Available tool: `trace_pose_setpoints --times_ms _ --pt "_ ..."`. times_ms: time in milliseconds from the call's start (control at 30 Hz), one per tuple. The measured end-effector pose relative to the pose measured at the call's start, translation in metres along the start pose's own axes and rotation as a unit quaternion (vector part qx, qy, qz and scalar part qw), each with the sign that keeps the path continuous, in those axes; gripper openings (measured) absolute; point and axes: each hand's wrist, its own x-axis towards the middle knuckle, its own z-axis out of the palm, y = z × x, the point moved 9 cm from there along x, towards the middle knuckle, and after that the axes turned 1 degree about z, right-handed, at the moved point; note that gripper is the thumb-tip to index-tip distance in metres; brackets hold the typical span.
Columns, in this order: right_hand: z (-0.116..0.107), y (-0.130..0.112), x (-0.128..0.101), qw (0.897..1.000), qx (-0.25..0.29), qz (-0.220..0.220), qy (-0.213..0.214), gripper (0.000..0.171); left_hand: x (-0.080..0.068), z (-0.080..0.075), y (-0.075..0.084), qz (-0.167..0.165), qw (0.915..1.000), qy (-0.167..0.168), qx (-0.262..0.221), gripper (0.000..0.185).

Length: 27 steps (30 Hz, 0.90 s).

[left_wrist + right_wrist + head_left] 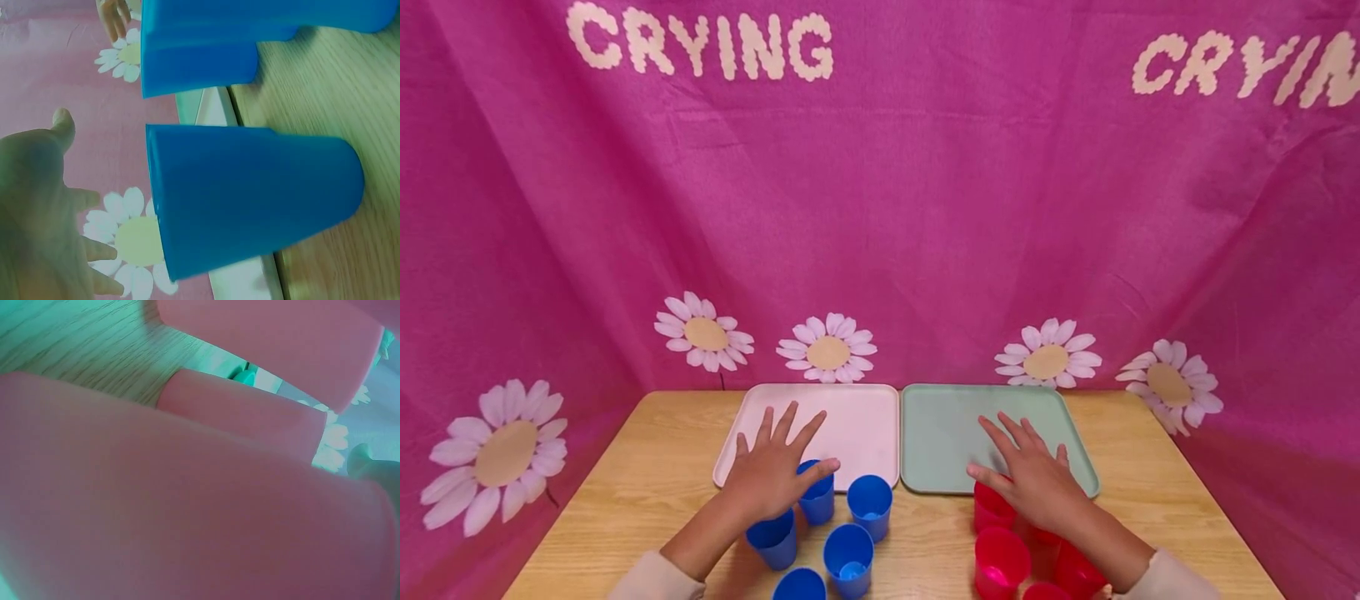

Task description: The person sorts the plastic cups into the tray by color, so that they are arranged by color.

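My left hand (767,479) is spread, fingers straight, above several upright blue cups (870,504) at the table's left. In the left wrist view, a large blue cup (250,194) stands beside the hand (28,212), and nothing lies in its fingers. On the right, my right hand (1041,487) spreads its fingers over several red cups (1002,558), partly hiding some of them. These cups look pinkish in the right wrist view, where a near cup (187,512) covers most of the picture and only a thumb tip (359,459) and a bit of hand show.
A pale pink tray (865,417) and a green tray (940,442) lie side by side at the back of the wooden table (625,500). Behind and at both sides hangs a magenta cloth (880,208) with daisies and lettering.
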Motion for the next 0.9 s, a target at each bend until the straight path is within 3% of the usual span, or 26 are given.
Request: trace_pose_setpoints --times_ms 533,900 --pt "-0.017 0.02 -0.018 0.997 0.077 -0.02 0.0 0.082 -0.008 -0.016 -0.047 -0.029 0.9974 0.002 -0.066 0.075" --pt "-0.019 0.041 -0.037 0.993 0.116 0.016 -0.031 0.087 -0.01 -0.004 -0.09 -0.045 0.989 0.006 -0.141 0.071"
